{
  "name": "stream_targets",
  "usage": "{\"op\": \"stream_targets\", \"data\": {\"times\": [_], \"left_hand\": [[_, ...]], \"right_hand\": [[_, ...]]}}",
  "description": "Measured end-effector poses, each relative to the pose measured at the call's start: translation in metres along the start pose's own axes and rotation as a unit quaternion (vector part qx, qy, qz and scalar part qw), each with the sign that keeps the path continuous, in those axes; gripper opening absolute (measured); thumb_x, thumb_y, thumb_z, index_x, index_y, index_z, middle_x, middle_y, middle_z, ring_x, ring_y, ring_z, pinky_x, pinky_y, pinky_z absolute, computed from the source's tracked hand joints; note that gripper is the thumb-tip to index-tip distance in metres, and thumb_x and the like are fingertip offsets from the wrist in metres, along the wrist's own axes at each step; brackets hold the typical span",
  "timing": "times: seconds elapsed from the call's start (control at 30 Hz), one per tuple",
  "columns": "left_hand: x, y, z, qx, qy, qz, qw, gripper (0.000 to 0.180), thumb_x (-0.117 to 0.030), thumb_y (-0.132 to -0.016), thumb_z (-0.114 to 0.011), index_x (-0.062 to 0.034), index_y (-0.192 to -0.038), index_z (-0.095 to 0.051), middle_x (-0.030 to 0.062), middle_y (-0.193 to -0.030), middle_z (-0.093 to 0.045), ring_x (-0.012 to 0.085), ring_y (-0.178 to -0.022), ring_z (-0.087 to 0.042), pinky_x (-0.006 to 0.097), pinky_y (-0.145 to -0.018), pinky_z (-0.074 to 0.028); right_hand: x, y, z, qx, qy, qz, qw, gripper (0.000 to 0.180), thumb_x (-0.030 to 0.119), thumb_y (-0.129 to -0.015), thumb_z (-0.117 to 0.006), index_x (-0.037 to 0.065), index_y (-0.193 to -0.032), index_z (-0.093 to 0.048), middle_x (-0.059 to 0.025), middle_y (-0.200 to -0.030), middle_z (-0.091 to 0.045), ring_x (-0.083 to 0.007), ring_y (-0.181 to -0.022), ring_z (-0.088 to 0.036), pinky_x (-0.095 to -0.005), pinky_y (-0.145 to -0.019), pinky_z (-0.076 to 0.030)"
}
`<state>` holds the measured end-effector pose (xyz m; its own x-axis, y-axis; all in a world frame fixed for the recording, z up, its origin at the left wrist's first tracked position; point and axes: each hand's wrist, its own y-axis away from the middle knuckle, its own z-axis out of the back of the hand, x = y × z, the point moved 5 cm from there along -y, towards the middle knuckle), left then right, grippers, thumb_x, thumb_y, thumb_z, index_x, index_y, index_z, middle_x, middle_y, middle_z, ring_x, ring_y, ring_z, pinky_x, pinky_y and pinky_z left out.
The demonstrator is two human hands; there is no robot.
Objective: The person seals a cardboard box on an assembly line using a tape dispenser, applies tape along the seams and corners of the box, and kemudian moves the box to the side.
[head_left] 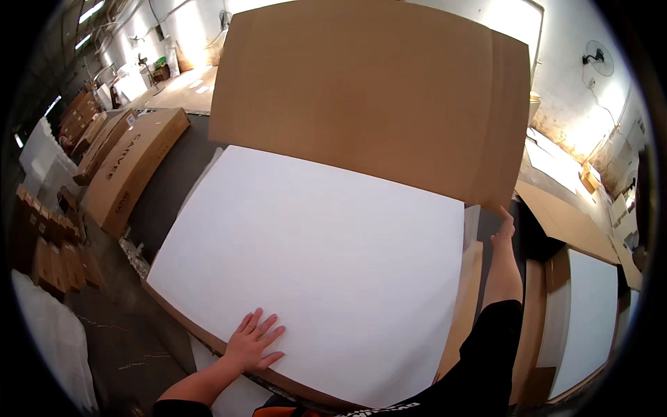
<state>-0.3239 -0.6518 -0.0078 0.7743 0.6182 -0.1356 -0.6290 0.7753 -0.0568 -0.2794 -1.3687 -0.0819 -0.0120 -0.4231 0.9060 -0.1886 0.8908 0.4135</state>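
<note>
A large white panel [313,257] lies flat in front of me, in a shallow brown cardboard box whose side flap [467,299] shows along its right edge. My left hand [253,340] rests palm down on the panel near its front edge, open with fingers spread. Beyond the panel, a broad cardboard flap [368,90] stands raised. At its lower right corner is my right hand [505,226], its fingers closed on the edge and partly hidden by the board. Thin whitish wrapping [472,221] sticks out beside the panel's far right corner.
Long brown cartons [139,163] lie at the left, with stacks of smaller boxes [59,260] nearer. White sheeting [52,340] is at the lower left. Another opened carton holding a pale panel [587,313] stands close on the right. A fan [597,58] hangs on the far wall.
</note>
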Motion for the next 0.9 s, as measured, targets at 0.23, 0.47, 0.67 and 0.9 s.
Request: {"op": "stream_targets", "data": {"times": [0.23,0.47,0.67,0.9], "left_hand": [[0.003,-0.002,0.003,0.005,-0.026,0.004,1.000,0.057,-0.054,-0.085,-0.061,-0.0197,-0.131,-0.059,0.0095,-0.143,-0.048,0.0392,-0.137,-0.037,0.049,-0.112,-0.029],[0.005,-0.006,0.007,0.016,0.020,0.005,1.000,0.055,-0.048,-0.093,-0.054,-0.0188,-0.140,-0.051,0.0093,-0.151,-0.039,0.0363,-0.141,-0.031,0.047,-0.114,-0.027],[0.003,0.000,0.003,0.012,0.044,-0.012,0.999,0.059,-0.045,-0.092,-0.057,-0.0153,-0.142,-0.047,0.0118,-0.153,-0.036,0.0378,-0.143,-0.027,0.048,-0.116,-0.023],[0.021,-0.002,-0.007,-0.016,0.041,-0.021,0.999,0.061,-0.048,-0.096,-0.049,-0.0183,-0.148,-0.039,0.0092,-0.157,-0.027,0.0357,-0.146,-0.018,0.047,-0.119,-0.018]], "right_hand": [[0.018,-0.087,-0.010,0.189,-0.077,0.050,0.978,0.042,0.028,-0.081,-0.076,0.005,-0.112,-0.061,-0.0066,-0.099,-0.065,-0.0212,-0.081,-0.063,-0.0353,-0.064,-0.045],[-0.005,-0.200,-0.017,0.127,0.037,-0.002,0.991,0.004,0.003,-0.084,-0.063,0.000,-0.082,-0.063,-0.0070,-0.068,-0.061,-0.0256,-0.060,-0.061,-0.0413,-0.051,-0.048],[0.078,-0.121,-0.088,0.050,0.405,0.371,0.834,0.017,0.015,-0.083,-0.062,-0.001,-0.078,-0.061,-0.0091,-0.067,-0.058,-0.0209,-0.065,-0.057,-0.0384,-0.060,-0.046],[0.061,0.002,-0.033,0.066,0.336,0.490,0.801,0.031,0.027,-0.086,-0.061,-0.003,-0.089,-0.063,-0.0124,-0.070,-0.061,-0.0197,-0.067,-0.057,-0.0373,-0.066,-0.046]]}}
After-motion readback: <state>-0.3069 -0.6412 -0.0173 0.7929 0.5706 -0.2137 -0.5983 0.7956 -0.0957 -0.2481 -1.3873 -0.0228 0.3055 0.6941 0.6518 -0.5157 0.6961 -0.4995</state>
